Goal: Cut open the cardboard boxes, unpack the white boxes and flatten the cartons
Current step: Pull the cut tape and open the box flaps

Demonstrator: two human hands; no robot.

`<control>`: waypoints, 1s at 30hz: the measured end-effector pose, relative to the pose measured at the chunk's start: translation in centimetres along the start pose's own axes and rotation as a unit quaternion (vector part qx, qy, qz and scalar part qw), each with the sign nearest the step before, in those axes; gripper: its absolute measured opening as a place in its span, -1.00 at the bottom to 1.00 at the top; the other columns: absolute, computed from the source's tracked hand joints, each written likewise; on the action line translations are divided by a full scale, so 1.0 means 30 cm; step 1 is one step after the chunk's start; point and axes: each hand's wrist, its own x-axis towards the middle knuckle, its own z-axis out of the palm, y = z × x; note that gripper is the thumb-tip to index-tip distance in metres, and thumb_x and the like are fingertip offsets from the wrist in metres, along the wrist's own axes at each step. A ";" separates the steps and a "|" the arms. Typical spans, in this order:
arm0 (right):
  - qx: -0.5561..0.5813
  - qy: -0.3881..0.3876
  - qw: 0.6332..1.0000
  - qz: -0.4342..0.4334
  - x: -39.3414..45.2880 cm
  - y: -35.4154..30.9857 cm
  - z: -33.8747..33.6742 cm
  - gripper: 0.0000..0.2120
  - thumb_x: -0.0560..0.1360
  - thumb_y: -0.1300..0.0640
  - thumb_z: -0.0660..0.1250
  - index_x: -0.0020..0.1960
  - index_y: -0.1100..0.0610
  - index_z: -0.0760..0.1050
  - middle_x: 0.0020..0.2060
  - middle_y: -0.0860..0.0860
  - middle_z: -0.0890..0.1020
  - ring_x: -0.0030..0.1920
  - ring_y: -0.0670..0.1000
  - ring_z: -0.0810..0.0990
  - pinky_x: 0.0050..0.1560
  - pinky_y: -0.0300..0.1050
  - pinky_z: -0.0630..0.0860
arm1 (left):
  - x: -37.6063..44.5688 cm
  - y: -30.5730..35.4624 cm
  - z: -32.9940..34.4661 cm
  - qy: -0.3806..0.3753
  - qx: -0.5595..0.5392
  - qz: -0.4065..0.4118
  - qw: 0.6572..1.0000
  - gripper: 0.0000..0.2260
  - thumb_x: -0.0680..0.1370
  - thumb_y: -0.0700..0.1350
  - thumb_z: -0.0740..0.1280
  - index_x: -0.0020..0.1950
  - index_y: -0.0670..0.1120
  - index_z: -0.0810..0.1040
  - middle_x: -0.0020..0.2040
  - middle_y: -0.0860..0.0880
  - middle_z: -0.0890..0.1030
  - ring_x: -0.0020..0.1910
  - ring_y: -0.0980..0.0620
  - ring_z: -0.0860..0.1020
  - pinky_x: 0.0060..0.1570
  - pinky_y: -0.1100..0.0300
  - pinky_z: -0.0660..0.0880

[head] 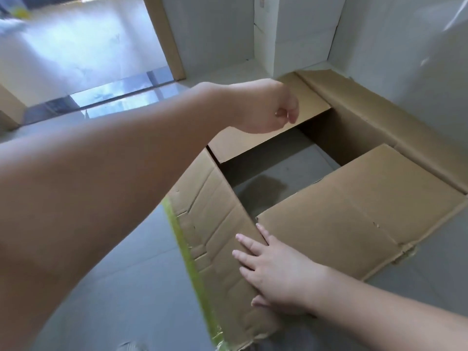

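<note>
An open brown carton (354,224) stands on the grey floor with its flaps spread outward, and the floor shows through its middle. My right hand (273,269) presses flat, fingers straight, on the near left flap (215,224), where that flap meets the near one. A strip of green tape (182,239) runs along the left flap's outer edge. My left hand (276,110) reaches across over the far flap (243,143) with its fingers loosely curled and nothing in them. A stack of white boxes (291,34) stands against the wall behind the carton.
White walls close in at the back and right. A wooden door frame (167,39) stands at the back left, with a shiny floor and a dark threshold (101,97) beyond it. Grey floor tiles (126,274) lie to the carton's left.
</note>
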 end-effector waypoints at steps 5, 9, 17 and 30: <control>0.118 0.243 0.959 0.085 -0.005 0.150 -0.026 -0.55 0.50 -0.10 0.08 0.12 0.13 0.59 0.05 0.07 0.64 0.10 0.11 0.60 0.17 0.17 0.50 | -0.008 -0.042 0.018 -0.027 0.002 -0.023 0.999 -0.73 0.54 -0.13 0.16 0.11 0.11 0.57 -0.03 0.14 0.59 -0.01 0.05 0.55 0.08 0.08 0.52; 0.124 0.111 0.952 0.259 -0.035 0.277 -0.045 -0.33 0.48 -0.25 -0.28 0.08 0.09 0.49 0.05 0.04 0.57 0.25 0.14 0.46 0.41 0.22 0.12 | -0.004 -0.050 0.038 -0.032 0.010 -0.017 0.999 -0.73 0.55 -0.13 0.16 0.11 0.09 0.58 -0.04 0.15 0.58 -0.01 0.07 0.53 0.07 0.16 0.49; 0.138 0.170 0.928 0.302 -0.205 0.326 -0.285 -0.51 0.61 -0.18 -0.05 -0.37 0.04 0.31 -0.39 -0.06 0.46 -0.28 0.02 0.49 -0.23 -0.07 0.37 | 0.066 -0.020 0.066 -0.032 -0.009 0.034 0.999 -0.77 0.57 -0.12 0.19 0.13 0.08 0.58 -0.11 0.24 0.52 -0.13 0.19 0.48 -0.10 0.30 0.39; 0.136 -0.321 0.819 0.456 -0.610 0.211 -0.208 -0.35 0.56 -0.22 0.14 0.52 0.10 0.12 0.28 0.12 0.51 0.23 0.18 0.49 0.13 0.01 0.44 | 0.174 0.370 0.321 -0.196 -0.033 0.257 0.946 -0.67 0.63 -0.07 0.15 0.40 0.10 0.36 0.11 0.09 0.52 0.04 0.07 0.51 0.09 0.18 0.47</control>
